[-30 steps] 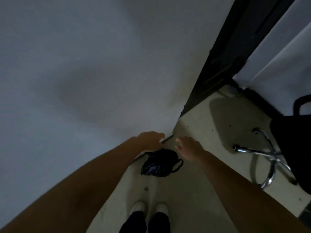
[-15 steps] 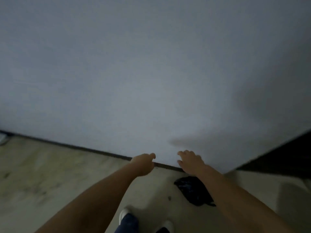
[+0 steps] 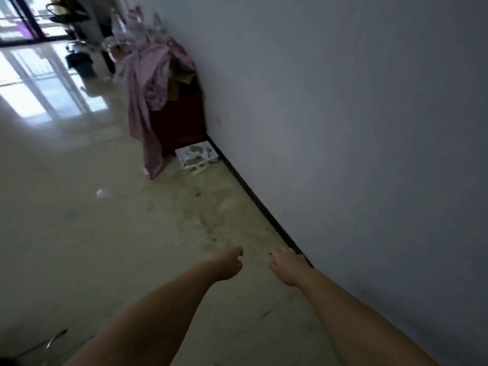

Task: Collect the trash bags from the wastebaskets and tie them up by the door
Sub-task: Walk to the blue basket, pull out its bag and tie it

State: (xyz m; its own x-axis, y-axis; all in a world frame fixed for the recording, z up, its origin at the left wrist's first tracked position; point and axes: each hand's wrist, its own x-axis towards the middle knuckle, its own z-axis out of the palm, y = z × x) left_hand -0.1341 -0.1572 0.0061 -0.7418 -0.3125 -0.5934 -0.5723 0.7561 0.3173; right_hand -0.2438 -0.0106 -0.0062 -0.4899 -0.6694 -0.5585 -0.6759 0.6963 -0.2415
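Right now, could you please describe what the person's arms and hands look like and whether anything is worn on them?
Both forearms are bare, with no sleeves in view. The left hand and right hand wear no gloves, watch or bracelet. The right hand's fingers seem to carry dark nail polish, though the image is blurry.

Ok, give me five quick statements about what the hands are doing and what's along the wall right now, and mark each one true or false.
1. Both hands hold nothing. True: the left hand and the right hand reach out in front with nothing in them.
2. A black trash bag lies on the floor between the hands. False: no bag shows in this view, only bare floor.
3. A pink cloth hangs over a dark red cabinet by the wall. True.
4. A white box lies on the floor beside the cabinet. True.
5. The right hand is far from the wall. False: it hovers right by the dark baseboard.
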